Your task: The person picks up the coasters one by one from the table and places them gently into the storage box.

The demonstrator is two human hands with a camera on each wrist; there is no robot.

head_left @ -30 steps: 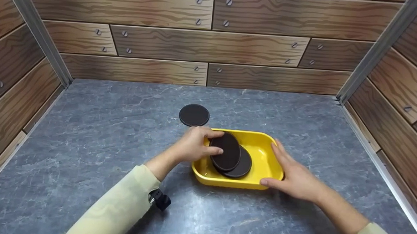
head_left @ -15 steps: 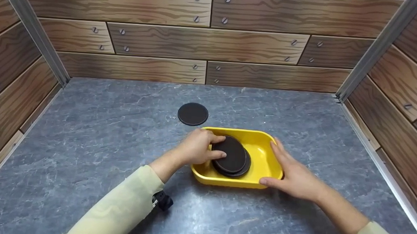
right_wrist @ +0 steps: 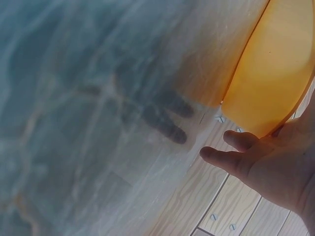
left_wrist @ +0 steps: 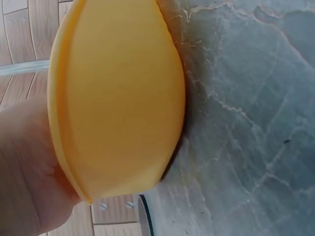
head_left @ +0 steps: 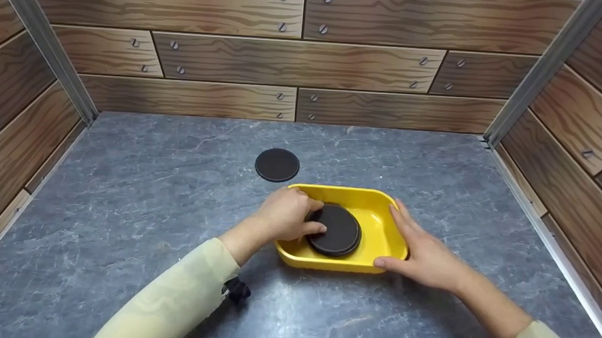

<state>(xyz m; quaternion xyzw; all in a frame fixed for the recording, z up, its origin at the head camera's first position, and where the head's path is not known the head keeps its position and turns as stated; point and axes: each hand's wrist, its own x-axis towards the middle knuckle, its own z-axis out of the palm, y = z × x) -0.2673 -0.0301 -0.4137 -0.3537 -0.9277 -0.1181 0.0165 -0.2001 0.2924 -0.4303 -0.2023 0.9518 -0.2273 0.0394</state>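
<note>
In the head view a yellow plastic tray (head_left: 382, 232) stands on the table. Inside it, toward the left, a round black coaster (head_left: 336, 230) lies almost squarely over another one. My left hand (head_left: 288, 214) reaches over the tray's left end and pinches the upper coaster at its left edge, thumb on top. At the right end my right hand (head_left: 428, 255) holds the tray, its thumb on the front rim. In the right wrist view, two fingers (right_wrist: 221, 157) of that hand stick out clear of the tray wall (right_wrist: 275, 64). The left wrist view shows the tray's outer wall (left_wrist: 123, 98), hiding the coasters.
One more black coaster (head_left: 277, 164) lies flat on the grey marbled tabletop (head_left: 176, 183), behind the tray's left corner. Wood-patterned panels (head_left: 306, 63) wall the table in at the back and both sides, with metal posts (head_left: 548, 74) at the corners.
My left hand has lowered the tilted coaster and shifted it slightly right, so it now nearly covers the one beneath. My right hand has stayed on the tray.
</note>
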